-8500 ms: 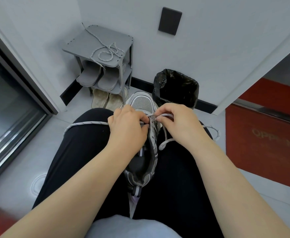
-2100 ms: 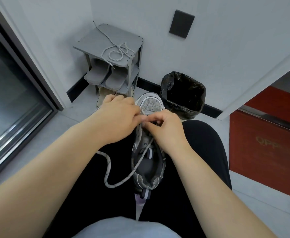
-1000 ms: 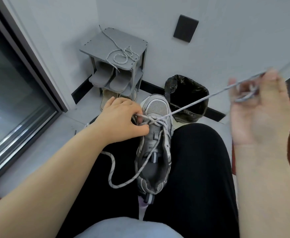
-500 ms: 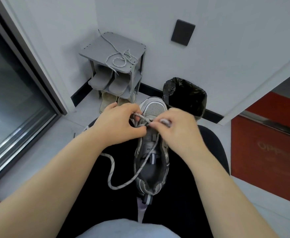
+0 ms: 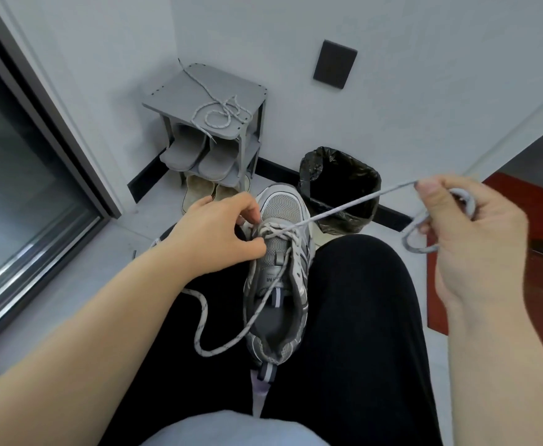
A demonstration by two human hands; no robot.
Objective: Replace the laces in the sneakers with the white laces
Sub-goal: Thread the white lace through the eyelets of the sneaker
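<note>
A grey and white sneaker lies between my thighs, toe pointing away. A white speckled lace crosses its front eyelets. My left hand grips the sneaker's left side near the toe, thumb on the laced part. My right hand is raised to the right and pinches the lace's right end, pulled taut from the eyelets, with a loop hanging from the fingers. The lace's other end trails slack over my left thigh and into the shoe opening. Another lace lies coiled on a small grey shoe rack.
The rack stands in the corner with grey slippers on its shelf and beige ones below. A bin with a black bag sits past the toe. Glass door frame at left, red mat at right.
My right hand has left the eyelets and swung up to the right, drawing the lace taut. The left hand stays on the sneaker.
</note>
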